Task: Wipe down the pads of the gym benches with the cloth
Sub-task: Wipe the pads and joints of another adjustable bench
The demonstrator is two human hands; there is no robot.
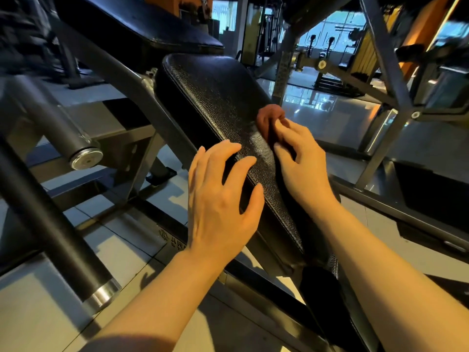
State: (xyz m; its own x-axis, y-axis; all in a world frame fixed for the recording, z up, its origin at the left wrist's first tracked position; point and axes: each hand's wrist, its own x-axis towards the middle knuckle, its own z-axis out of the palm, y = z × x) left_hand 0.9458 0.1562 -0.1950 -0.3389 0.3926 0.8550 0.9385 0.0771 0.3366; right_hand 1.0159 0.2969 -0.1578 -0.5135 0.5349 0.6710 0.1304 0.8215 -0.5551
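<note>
Wiping the pad [223,102] of this bench, I have the cloth [269,117] bunched in my right hand [299,163], fingers curled round it and pressing it onto the pad's right edge, about halfway up its slope. My left hand [220,196] lies on the pad's left edge lower down, fingers spread and straight, gripping nothing, only steadying. To do this well, I judge the cloth should be flattened out rather than kept balled, then drawn in long overlapping strokes along the slope, taking in the stitched seam and both side edges; the grained leather will likely hold grime in its texture, so firm pressure helps. The upper half seems not yet covered. Around me: a second pad [142,24] above and behind, a grey frame beam [121,80] close along the left side, and a thick bar [50,219] to my left. The beam crowds the left edge.
</note>
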